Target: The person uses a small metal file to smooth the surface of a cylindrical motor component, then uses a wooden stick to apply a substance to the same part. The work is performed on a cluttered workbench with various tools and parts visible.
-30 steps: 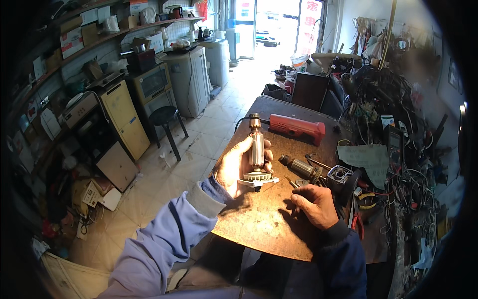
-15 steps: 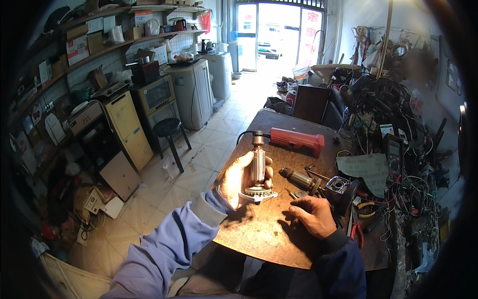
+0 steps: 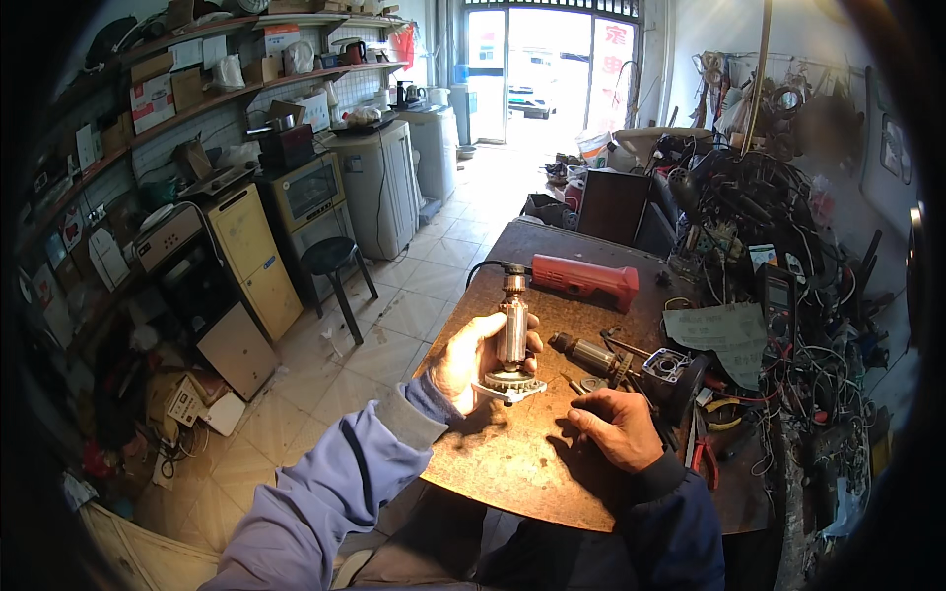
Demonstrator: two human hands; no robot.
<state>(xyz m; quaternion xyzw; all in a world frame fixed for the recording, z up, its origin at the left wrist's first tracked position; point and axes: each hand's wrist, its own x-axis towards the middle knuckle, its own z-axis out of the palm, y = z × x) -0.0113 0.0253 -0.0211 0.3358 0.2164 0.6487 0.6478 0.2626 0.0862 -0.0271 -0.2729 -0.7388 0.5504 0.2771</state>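
My left hand [image 3: 467, 357] grips a motor armature [image 3: 511, 330] upright, its copper commutator at the top and a toothed gear with a pale mounting plate at the bottom. My right hand [image 3: 619, 429] is low over the worn wooden bench [image 3: 527, 478], fingers curled together; what they hold, if anything, is unclear. It is beside small metal parts [image 3: 591, 385]. Behind it lies a second armature [image 3: 586, 352], with a metal housing [image 3: 665, 364] to its right. A red power-tool body [image 3: 583, 283] with a black cord lies at the bench's back.
Pliers [image 3: 706, 453], a multimeter [image 3: 778, 303], a paper sheet [image 3: 714, 338] and tangled wires [image 3: 808, 404] crowd the right side. Appliances [image 3: 374, 187] and a black stool [image 3: 331, 258] stand along the left, below loaded shelves [image 3: 246, 84]. An open doorway [image 3: 488, 79] is at the back.
Since a second ago the view has shifted, so the scene sits lower in the picture. My left hand still holds the armature upright; my right hand has barely moved.
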